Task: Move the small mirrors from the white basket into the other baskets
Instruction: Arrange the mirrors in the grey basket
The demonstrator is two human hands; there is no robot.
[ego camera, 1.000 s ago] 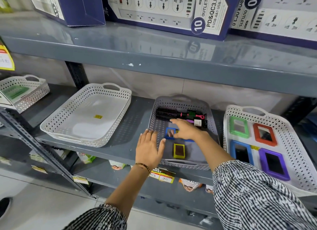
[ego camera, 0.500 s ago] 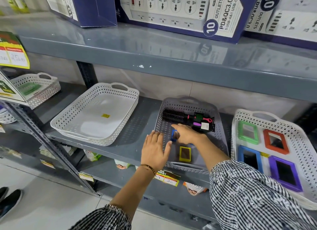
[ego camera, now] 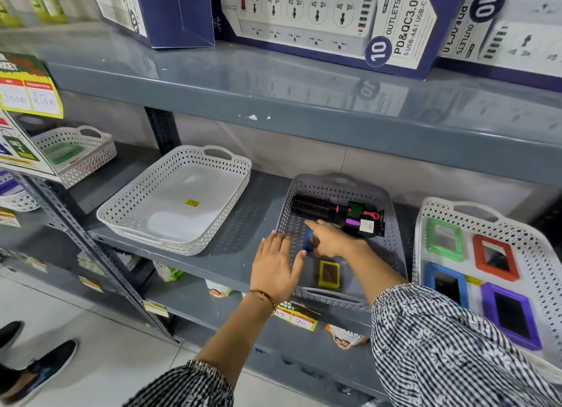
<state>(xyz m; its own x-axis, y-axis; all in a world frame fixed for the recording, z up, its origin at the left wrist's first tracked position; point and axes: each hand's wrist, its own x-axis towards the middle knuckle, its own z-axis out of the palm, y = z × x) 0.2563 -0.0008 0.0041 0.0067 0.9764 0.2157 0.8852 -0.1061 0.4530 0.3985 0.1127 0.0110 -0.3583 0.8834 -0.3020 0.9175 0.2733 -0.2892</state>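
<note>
My right hand [ego camera: 330, 238] is inside the grey basket [ego camera: 395, 254] and grips a small blue-framed mirror [ego camera: 309, 240], tipped up on its edge. A small yellow-framed mirror [ego camera: 329, 273] lies flat near the grey basket's front. My left hand [ego camera: 277, 267] rests open and flat on the grey basket's left front rim. The white basket on the right [ego camera: 431, 206] holds larger mirrors framed in green [ego camera: 444, 239], red [ego camera: 495, 257], blue [ego camera: 447, 282] and purple [ego camera: 511, 314]. An empty white basket [ego camera: 231, 169] stands to the left.
A black hairbrush with pink parts [ego camera: 334, 213] lies at the back of the grey basket. An upper shelf [ego camera: 304, 102] carries power-strip boxes [ego camera: 328, 20]. A further white basket [ego camera: 100, 145] sits far left. Someone's shoes [ego camera: 36, 364] are on the floor at lower left.
My right hand has lifted the blue-framed mirror from flat onto its edge. My left hand stays on the rim. The camera view shifted left.
</note>
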